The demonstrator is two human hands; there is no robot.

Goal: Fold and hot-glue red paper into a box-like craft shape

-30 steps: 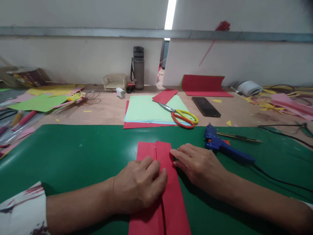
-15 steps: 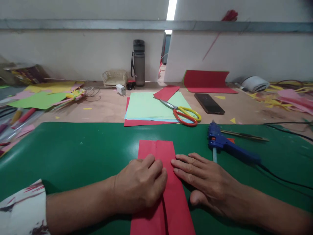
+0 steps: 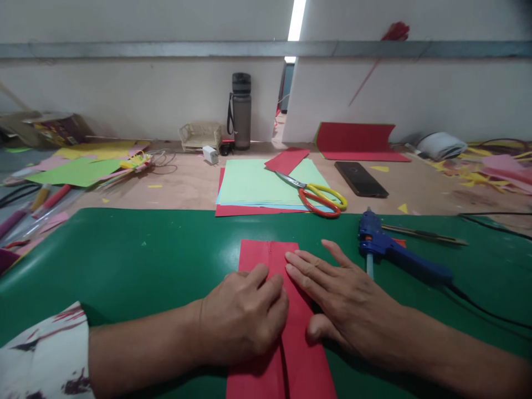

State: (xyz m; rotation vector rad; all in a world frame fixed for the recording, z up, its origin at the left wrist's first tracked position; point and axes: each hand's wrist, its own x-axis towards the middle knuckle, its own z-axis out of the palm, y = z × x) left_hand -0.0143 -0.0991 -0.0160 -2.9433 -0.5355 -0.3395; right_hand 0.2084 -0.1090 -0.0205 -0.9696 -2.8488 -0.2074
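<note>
A long piece of folded red paper (image 3: 307, 354) lies on the green mat (image 3: 166, 244), with a lengthwise seam down its middle. Toward the near end the seam gapes as a dark slit, while its far end looks joined. My left hand (image 3: 247, 313) is closed over the seam, fingers curled and seemingly pinching the paper there; its fingertips are hidden. Flat along the paper's right edge rests my right hand (image 3: 344, 305), fingers outstretched and thumb apart, with the fingertips on the red surface.
Right of my right hand lies a blue glue gun (image 3: 386, 249) with a cord, beside a thin pointed tool (image 3: 424, 235). Beyond the mat are scissors (image 3: 318, 197) on stacked pale green paper (image 3: 249, 183), a phone (image 3: 361, 179) and a bottle (image 3: 241, 113). Coloured paper scraps (image 3: 78, 170) lie left.
My right hand has shifted left, farther onto the red paper, with its index finger and thumb more spread. My left hand stays closed at the seam. The whole view has shifted slightly.
</note>
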